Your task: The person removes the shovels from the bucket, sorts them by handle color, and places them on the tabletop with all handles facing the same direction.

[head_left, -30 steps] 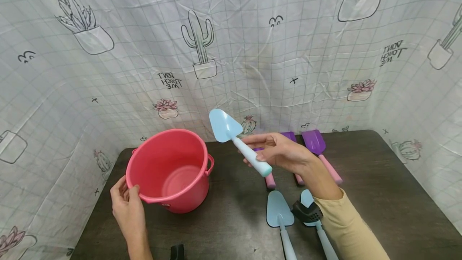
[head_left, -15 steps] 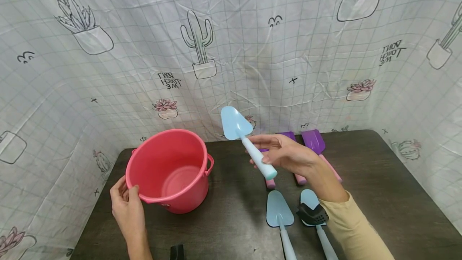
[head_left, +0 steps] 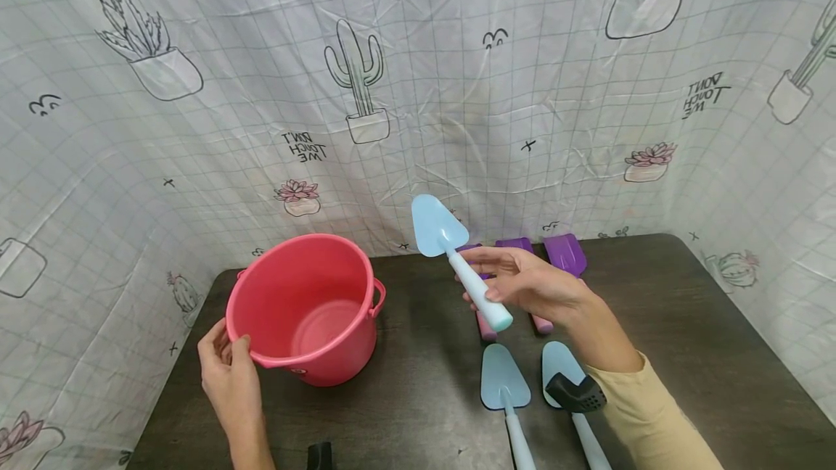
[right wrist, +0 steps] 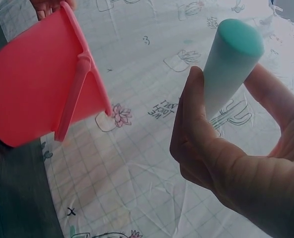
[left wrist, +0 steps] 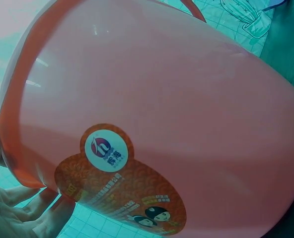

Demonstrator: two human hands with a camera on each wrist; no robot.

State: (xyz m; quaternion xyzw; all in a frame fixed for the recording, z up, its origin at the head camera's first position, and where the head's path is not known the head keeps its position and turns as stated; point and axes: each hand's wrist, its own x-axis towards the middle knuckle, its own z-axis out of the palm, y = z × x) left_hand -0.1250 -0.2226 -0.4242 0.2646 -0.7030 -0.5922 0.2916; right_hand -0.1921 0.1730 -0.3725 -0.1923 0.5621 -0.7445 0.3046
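My left hand [head_left: 231, 390] grips the near left rim of a red plastic bucket [head_left: 342, 360], which stands tilted a little on the table with its inside bare. In the left wrist view, the bucket wall [left wrist: 186, 99] carries an orange sticker [left wrist: 132, 198]. My right hand [head_left: 538, 294] pinches the white handle of a light-blue toy trowel [head_left: 436, 227] between thumb and fingers. The trowel is held in the air right of the bucket, blade up and leaning left. Its mint handle end [right wrist: 244, 37] faces the right wrist camera.
Two more light-blue trowels [head_left: 504, 379] [head_left: 557, 361] lie at the front right of the dark table [head_left: 692, 354]. Behind my right hand lie several purple shovels [head_left: 565, 254] with pink handles, partly hidden. A white cactus-print cloth [head_left: 424, 78] hangs behind the table.
My right hand has drawn the trowel to the right, away from the bucket, and slightly nearer. My left hand and the bucket have stayed in place.
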